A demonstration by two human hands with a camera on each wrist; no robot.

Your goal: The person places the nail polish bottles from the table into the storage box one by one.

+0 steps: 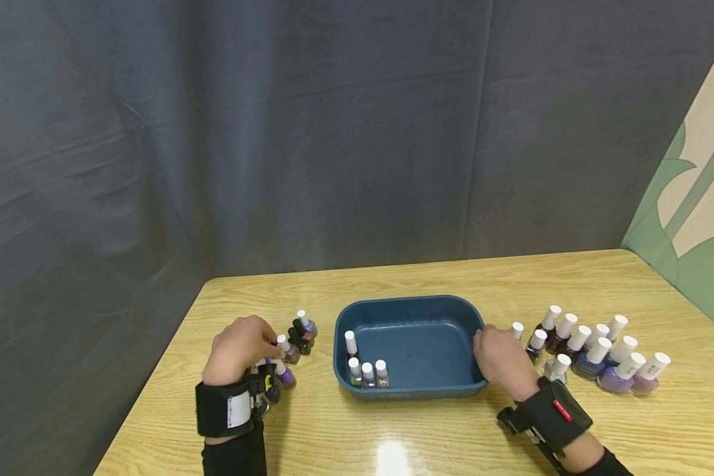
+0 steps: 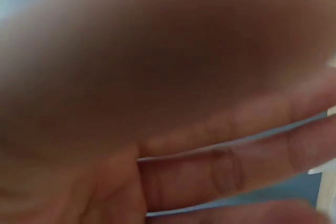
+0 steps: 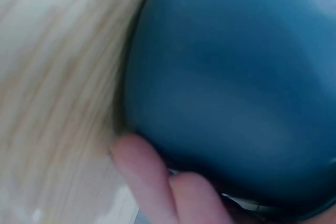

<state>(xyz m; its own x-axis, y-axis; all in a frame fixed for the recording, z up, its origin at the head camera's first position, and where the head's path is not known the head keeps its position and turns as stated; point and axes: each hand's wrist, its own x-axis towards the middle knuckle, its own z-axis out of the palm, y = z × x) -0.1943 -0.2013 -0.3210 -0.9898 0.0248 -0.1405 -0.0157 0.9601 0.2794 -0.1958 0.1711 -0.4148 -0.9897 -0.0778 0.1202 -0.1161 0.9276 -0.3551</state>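
Nail polish bottle point(image 1: 290, 355) sits right of your left hand point(image 1: 242, 344)'s fingers, pinch unclear; your right hand point(image 1: 503, 359) grips the tray point(image 1: 407, 394)'s right edge.

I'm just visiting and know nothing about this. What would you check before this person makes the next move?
1. Blue tray flat on the table: ok.
2. Right hand steadying the tray: ok, it grips the right end's rim.
3. Four bottles in the tray standing: ok, caps up at the left end.
4. Room for more: ok, the tray's right side is bare.
5. Left hand firmly on a white-capped bottle: cannot tell; fingers reach its cap.
6. Space beside the right hand: not ok, a bottle cluster stands close.
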